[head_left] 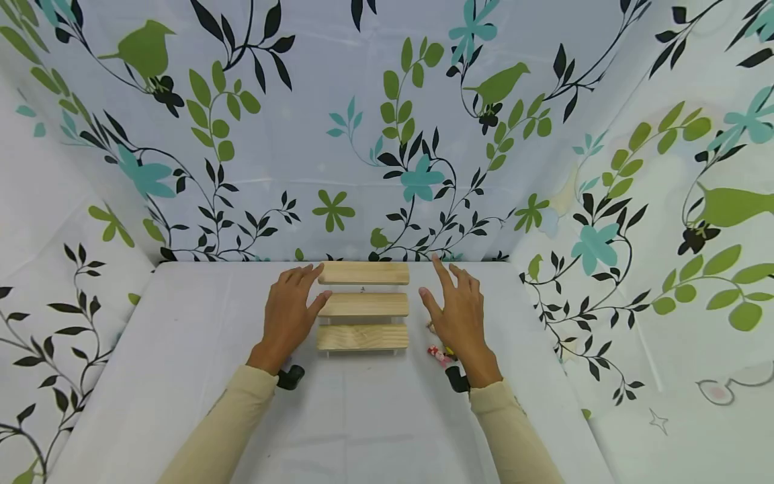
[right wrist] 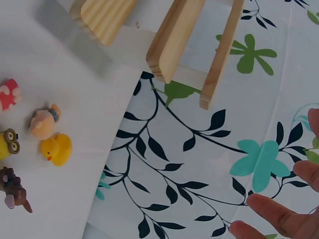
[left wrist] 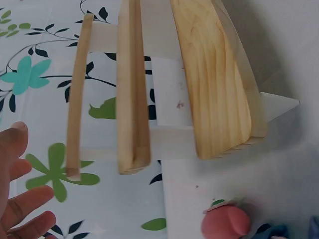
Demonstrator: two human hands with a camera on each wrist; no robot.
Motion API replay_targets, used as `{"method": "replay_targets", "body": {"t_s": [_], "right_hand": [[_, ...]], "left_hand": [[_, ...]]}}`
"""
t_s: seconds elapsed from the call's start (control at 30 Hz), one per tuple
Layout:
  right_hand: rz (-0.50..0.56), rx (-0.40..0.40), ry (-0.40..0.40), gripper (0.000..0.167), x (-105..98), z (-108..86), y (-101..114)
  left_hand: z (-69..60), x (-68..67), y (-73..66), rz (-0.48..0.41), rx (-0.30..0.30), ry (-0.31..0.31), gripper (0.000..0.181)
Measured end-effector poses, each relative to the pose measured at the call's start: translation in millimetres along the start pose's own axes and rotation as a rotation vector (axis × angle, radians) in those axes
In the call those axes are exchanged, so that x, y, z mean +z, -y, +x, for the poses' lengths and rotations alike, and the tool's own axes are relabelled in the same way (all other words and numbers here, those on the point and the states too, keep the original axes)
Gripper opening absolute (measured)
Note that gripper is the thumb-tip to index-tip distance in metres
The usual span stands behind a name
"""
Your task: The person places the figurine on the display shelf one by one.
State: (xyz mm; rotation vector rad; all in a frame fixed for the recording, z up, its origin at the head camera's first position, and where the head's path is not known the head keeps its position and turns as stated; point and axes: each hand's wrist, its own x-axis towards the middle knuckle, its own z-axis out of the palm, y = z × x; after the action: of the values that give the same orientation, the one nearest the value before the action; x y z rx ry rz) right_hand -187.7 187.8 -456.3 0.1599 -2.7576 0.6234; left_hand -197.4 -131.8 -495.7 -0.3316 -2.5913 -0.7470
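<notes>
A three-step wooden display stand (head_left: 363, 304) with pale supports stands on the white table. Beside its left end hovers my left hand (head_left: 289, 312), fingers spread and holding nothing. The left wrist view shows a gap between those fingers and the stand's slats (left wrist: 133, 89). My right hand (head_left: 458, 312) is held off the stand's right end, its fingers apart and nothing in them. Below that hand lie small figures: a yellow duck (right wrist: 57, 149), a goggled yellow figure (right wrist: 8, 144), a brown figure (right wrist: 15, 190) and a peach-coloured one (right wrist: 44, 122).
A pink, fruit-like figure (left wrist: 225, 221) and a dark blue item (left wrist: 271, 231), cut off by the frame, lie on the stand's left side. A red-and-pink figure (head_left: 438, 354) shows near my right wrist. Leaf-patterned cloth (head_left: 338, 154) hangs behind the table (head_left: 363, 417).
</notes>
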Motion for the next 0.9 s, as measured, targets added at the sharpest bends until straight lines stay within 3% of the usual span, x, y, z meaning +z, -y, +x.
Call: {"method": "replay_targets", "body": {"t_s": [0.17,0.33,0.7,0.9], "right_hand": [[0.024,0.001,-0.013,0.068,6,-4.5,-5],[0.051,-0.004,-0.025,0.068,12,-9.6,-11],[0.075,0.042,-0.017,0.069,18,-18.5,-21],[0.119,0.054,-0.021,0.066,19,-17.9,-25]], "left_hand": [[3.1,18.7,14.4,-0.132,-0.056,-0.09,0.051],[6.5,33.5,25.2,-0.213,-0.104,-0.122,0.045],[13.9,45.2,39.1,-0.323,-0.152,-0.078,0.041],[23.4,44.6,47.6,-0.424,-0.126,-0.05,0.038]]}}
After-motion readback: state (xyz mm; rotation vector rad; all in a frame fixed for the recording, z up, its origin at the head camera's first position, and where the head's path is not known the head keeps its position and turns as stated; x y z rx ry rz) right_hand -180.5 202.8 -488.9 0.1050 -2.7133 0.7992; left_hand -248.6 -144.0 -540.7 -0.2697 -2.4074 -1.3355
